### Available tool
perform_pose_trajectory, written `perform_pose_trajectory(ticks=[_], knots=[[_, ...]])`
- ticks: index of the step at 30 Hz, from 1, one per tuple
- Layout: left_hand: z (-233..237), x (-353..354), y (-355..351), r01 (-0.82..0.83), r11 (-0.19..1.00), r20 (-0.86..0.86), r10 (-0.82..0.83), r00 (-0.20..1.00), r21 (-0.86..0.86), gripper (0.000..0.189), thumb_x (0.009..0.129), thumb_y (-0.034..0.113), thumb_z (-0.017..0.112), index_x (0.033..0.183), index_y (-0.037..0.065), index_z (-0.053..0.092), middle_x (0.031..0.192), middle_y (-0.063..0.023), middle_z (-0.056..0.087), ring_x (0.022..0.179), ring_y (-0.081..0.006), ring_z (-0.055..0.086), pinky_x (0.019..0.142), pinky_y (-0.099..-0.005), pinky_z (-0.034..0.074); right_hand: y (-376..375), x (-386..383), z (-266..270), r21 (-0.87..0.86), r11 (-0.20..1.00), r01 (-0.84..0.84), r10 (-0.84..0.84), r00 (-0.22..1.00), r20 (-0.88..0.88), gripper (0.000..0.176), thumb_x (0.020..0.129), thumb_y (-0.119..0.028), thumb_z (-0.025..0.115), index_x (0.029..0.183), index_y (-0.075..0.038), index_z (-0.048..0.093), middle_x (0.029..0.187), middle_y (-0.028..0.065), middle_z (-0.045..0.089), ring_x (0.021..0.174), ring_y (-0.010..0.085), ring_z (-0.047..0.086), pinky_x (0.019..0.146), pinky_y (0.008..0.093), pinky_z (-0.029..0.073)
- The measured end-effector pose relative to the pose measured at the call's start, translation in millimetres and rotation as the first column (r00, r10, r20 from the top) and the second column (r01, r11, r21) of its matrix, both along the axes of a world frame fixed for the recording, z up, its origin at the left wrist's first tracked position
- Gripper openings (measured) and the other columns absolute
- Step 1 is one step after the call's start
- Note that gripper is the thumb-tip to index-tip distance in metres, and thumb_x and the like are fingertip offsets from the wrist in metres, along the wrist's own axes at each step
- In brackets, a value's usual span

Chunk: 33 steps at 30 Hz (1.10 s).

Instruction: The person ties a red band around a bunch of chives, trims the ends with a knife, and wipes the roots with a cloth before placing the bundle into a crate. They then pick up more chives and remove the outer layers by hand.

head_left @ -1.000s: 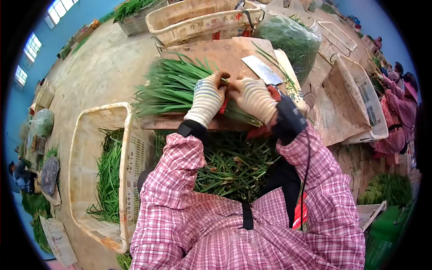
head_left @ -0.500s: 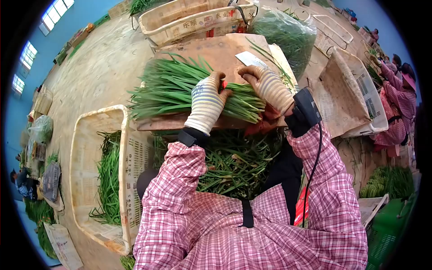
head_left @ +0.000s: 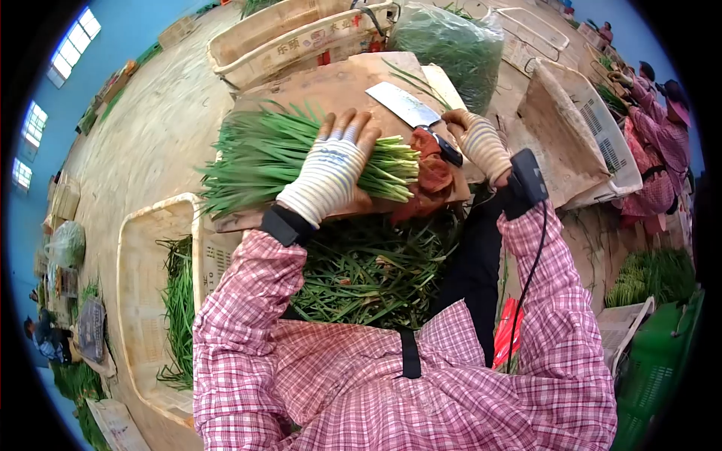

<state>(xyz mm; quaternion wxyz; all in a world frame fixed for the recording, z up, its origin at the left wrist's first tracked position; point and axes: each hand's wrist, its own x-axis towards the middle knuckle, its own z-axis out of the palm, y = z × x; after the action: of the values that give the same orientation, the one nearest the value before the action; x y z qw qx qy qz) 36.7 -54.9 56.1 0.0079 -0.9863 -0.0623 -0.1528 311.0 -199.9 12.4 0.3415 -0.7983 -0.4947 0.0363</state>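
Note:
A bundle of garlic chives [head_left: 263, 154] lies on a brown board [head_left: 323, 83], pale cut ends towards the right. Across it rests my left hand [head_left: 331, 161] in a striped glove, fingers over the far side and thumb on the near side, holding the bundle down. A cleaver [head_left: 402, 104] with a black handle lies beyond the stem ends. My right hand [head_left: 481, 146], gloved as well, is just right of that handle with curled fingers; whether something is between them is hidden. A reddish cloth [head_left: 432, 169] sits beside the stem ends.
Loose green leaves [head_left: 376, 278] fill the space below the board. A pale crate [head_left: 128, 301] with chives stands at left, another crate [head_left: 301, 45] behind the board. A plastic bag of greens [head_left: 451, 52] is at the back. Co-workers [head_left: 662, 143] are at far right.
My right hand has left the bundle's red band and moved right, beside the cleaver handle. My left hand has spread over the bundle where the band was. More of the cleaver shows.

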Motion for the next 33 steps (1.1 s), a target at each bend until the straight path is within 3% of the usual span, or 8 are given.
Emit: perform_pose_trajectory(ticks=[5,9,13,17,20,24,28,33], knots=[[4,27,-5,-0.111,0.993,-0.235,0.099,0.967,-0.039,0.11,0.056,0.045,0.091,0.146,0.005,0.042,0.135,-0.0222,0.056,0.127,-0.0372,0.054,0.119,-0.055,0.027,4,19,-12,-0.287,0.937,-0.199,0.211,0.978,0.008,0.046,0.08,-0.016,0.071,0.122,0.0,0.061,0.102,0.0237,0.071,0.095,0.0383,0.069,0.085,0.0408,0.054],[11,20,12,-0.193,0.974,-0.087,0.204,0.975,0.118,0.1,0.062,0.048,0.088,0.144,0.008,0.046,0.123,-0.0189,0.061,0.12,-0.0369,0.057,0.117,-0.0525,0.031,18,23,-29,-0.315,0.911,-0.268,0.354,0.898,0.261,0.059,0.077,-0.015,0.071,0.13,0.003,0.054,0.104,0.0259,0.069,0.101,0.0433,0.066,0.086,0.0432,0.053],[-1,16,29,-0.318,0.931,-0.208,0.352,0.912,0.18,0.1,0.059,0.045,0.09,0.142,0.008,0.048,0.124,-0.0175,0.061,0.121,-0.0367,0.057,0.115,-0.0532,0.032,24,8,-13,-0.448,0.89,-0.082,0.123,0.991,0.062,0.055,0.078,-0.012,0.066,0.13,0.001,0.053,0.11,0.0307,0.066,0.106,0.0455,0.064,0.087,0.0458,0.052],[-18,14,30,-0.319,0.944,-0.196,0.33,0.923,0.087,0.103,0.056,0.043,0.091,0.143,0.008,0.047,0.125,-0.0172,0.062,0.121,-0.0355,0.057,0.113,-0.0522,0.035,15,0,-9,-0.349,0.937,-0.014,0.047,0.995,0.085,0.053,0.081,-0.015,0.064,0.132,-0.005,0.051,0.097,0.0293,0.068,0.094,0.0427,0.069,0.081,0.0461,0.053],[-9,18,27,-0.356,0.934,-0.309,0.337,0.889,-0.007,0.107,0.055,0.042,0.092,0.145,0.008,0.044,0.126,-0.0173,0.062,0.122,-0.0354,0.057,0.112,-0.0511,0.036,1,-3,7,-0.289,0.956,0.043,-0.028,0.998,0.053,0.053,0.087,-0.025,0.067,0.132,-0.002,0.052,0.108,0.0275,0.069,0.101,0.0413,0.068,0.087,0.0455,0.052],[-25,13,36,-0.243,0.966,-0.001,0.244,0.97,0.087,0.111,0.055,0.044,0.092,0.147,0.008,0.041,0.13,-0.0175,0.061,0.125,-0.0364,0.056,0.116,-0.0517,0.031,-40,5,1,0.121,0.992,-0.026,0.05,0.979,-0.2,0.066,0.083,-0.022,0.067,0.142,-0.002,0.045,0.107,0.0218,0.071,0.096,0.0336,0.071,0.087,0.0396,0.053],[-4,26,26,-0.351,0.934,-0.365,0.352,0.862,0.071,0.109,0.056,0.051,0.091,0.145,0.009,0.045,0.128,-0.0168,0.063,0.124,-0.034,0.058,0.113,-0.0488,0.035,-31,-14,-23,0.321,0.946,-0.053,0.094,0.989,-0.114,0.068,0.089,-0.017,0.064,0.15,-0.005,0.038,0.12,0.0202,0.066,0.104,0.0248,0.065,0.089,0.0354,0.052],[-10,34,35,-0.397,0.914,-0.391,0.398,0.83,0.088,0.107,0.055,0.053,0.09,0.141,0.005,0.049,0.128,-0.0181,0.063,0.125,-0.0327,0.058,0.11,-0.0462,0.039,-51,-99,33,0.07,0.997,-0.028,0.059,0.865,-0.499,0.061,0.093,-0.018,0.061,0.149,-0.004,0.039,0.102,0.0212,0.067,0.087,0.0292,0.066,0.079,0.0407,0.054]])
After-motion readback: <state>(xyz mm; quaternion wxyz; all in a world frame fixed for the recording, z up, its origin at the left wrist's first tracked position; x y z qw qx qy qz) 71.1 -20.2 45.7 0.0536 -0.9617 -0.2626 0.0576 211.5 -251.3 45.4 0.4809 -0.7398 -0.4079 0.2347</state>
